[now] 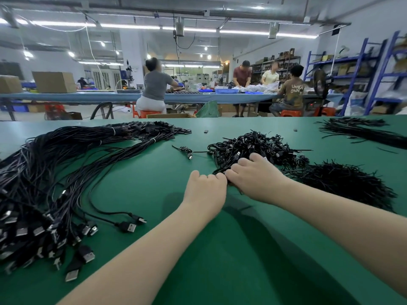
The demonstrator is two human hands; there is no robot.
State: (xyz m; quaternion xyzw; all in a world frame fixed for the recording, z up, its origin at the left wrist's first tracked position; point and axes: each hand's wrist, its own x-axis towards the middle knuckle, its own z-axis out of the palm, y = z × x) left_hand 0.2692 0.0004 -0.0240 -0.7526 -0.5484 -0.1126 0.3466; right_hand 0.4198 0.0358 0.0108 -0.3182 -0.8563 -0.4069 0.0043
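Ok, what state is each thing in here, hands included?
left hand: fingers curled, pinching a small cable at the pile's near edge.
right hand: fingers curled on the same small cable.
cable pile: loose heap of coiled short cables.
long cables: tied in bundles, lying flat.
stray cable: coiled, apart from the pile.
ties: loose heap.
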